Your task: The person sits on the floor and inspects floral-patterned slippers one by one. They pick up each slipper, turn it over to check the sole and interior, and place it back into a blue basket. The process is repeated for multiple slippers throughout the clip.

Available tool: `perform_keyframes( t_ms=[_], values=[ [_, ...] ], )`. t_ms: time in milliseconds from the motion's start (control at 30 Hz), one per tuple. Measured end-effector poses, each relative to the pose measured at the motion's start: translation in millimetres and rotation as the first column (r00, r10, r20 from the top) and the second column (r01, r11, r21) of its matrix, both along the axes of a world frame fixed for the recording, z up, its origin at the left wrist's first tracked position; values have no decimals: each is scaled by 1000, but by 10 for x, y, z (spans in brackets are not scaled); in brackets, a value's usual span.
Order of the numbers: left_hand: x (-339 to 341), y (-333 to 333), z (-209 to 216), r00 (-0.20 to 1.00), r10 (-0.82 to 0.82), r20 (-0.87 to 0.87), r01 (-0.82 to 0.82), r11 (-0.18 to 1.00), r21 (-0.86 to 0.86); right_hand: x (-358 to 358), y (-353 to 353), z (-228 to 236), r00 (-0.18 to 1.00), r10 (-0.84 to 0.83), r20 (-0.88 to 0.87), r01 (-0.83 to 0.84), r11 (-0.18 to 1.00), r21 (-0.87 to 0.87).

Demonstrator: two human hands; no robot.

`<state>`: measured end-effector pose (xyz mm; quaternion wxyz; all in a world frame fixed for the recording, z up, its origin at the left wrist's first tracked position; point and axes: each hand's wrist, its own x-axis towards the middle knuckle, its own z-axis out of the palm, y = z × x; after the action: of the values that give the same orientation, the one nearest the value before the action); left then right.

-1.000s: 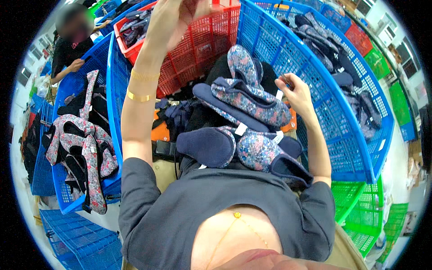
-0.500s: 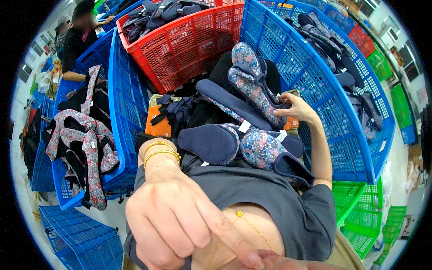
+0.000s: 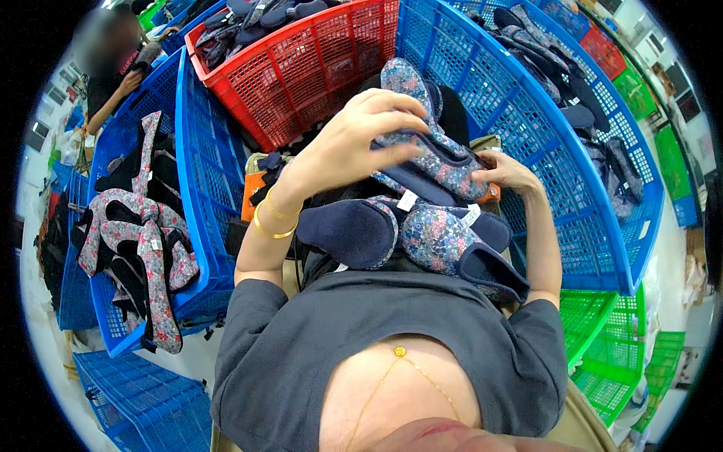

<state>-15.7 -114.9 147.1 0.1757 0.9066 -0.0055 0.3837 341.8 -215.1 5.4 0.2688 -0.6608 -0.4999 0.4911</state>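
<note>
My right hand [image 3: 509, 170] grips the near end of a pair of floral slippers [image 3: 444, 158] with dark blue lining, propped on my lap. Above their middle, my left hand [image 3: 380, 132] has its fingers apart and curved; whether it touches the fabric is hard to tell. Partly hidden under that hand lies a dark blue-soled slipper [image 3: 413, 181]. Closer to my body rest a slipper with its dark sole up [image 3: 350, 235] and a floral slipper [image 3: 444, 239] with its opening toward the right. White tags stick out between them.
A red crate [image 3: 301, 75] holding slippers stands ahead. Blue crates flank me: the left one [image 3: 197, 173] holds grey floral slippers [image 3: 143, 226], the right one [image 3: 527, 158] stands close to my arm. Green crates [image 3: 617, 354] are at lower right. Another person [image 3: 109, 83] works at far left.
My left hand has moved from close in front of me out to the slippers. My right hand stays at the pair's near end. The other person's arm has shifted, now with a slipper-like thing in hand.
</note>
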Motion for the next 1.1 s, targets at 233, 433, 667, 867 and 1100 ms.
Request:
perform_keyframes(
  t_ms=[233, 433, 667, 867, 1100],
  values=[
    [257, 266, -640, 922, 333, -198, -305, 939, 156, -259, -27, 350, 998, -61, -10, 62, 991, 120],
    [458, 173, -991, 883, 459, -103, -452, 888, 86, -357, 60, 574, 985, -92, 146, 63, 979, 192],
    [406, 344, -1098, 967, 238, 96, -174, 883, -435, -361, 195, 583, 962, -134, 238, 50, 943, 329],
    [205, 347, -1066, 968, 95, 231, 149, 522, -840, -376, 205, 541, 963, -154, 222, 69, 934, 349],
    [-720, 500, -520, 804, 567, 178, -345, 689, -638, -382, 153, 547, 956, -167, 240, 80, 938, 336]
  ],
)
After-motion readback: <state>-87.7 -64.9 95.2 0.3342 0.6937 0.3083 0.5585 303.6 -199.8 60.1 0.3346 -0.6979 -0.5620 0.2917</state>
